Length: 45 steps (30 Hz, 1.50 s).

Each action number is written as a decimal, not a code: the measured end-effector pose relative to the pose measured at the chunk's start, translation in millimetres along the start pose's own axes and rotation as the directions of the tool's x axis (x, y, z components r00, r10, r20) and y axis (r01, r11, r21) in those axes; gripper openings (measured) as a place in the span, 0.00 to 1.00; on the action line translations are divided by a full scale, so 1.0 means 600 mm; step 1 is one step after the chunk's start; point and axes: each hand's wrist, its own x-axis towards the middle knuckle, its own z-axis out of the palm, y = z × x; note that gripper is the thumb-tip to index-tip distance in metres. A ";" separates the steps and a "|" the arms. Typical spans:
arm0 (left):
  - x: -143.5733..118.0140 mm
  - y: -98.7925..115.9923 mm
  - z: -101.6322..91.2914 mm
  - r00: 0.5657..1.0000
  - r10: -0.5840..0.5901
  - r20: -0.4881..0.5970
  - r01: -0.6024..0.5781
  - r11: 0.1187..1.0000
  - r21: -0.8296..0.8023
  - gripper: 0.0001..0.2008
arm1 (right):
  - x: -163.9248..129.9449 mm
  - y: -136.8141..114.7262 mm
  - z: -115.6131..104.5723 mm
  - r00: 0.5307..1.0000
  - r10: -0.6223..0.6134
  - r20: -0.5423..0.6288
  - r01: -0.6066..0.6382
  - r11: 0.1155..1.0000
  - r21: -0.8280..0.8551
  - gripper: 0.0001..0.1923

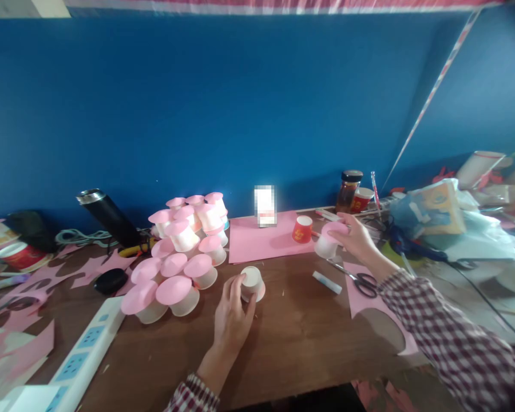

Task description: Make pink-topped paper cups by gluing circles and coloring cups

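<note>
My left hand [232, 316] is closed around the side of a small white paper cup [252, 278], which stands upside down on the table [292, 337]. On the right, my right hand [355, 233] grips a white cup topped with a pink paper cap [333, 232], thumb and fingers at the cap's edge. Beside it a red paper cup [302, 230] stands upside down on pink paper sheets [257, 243]. A glue stick [327, 282] and scissors [364, 284] lie near my right forearm. To the left, several pink-capped cups [175, 289] stand clustered together.
A white power strip [86, 349] runs along the front left, near a black bottle [110, 217]. Cut pink scraps [30, 294] lie at the far left. At the back right stand a dark-lidded jar [349, 191] and plastic bags [455, 223]. A blue wall [240, 103] closes off the rear.
</note>
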 end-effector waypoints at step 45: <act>0.055 0.010 0.015 0.962 -0.135 0.239 0.170 0.976 -0.134 0.26 | -0.186 -0.102 0.020 0.920 -0.218 0.326 0.270 0.955 -0.123 0.07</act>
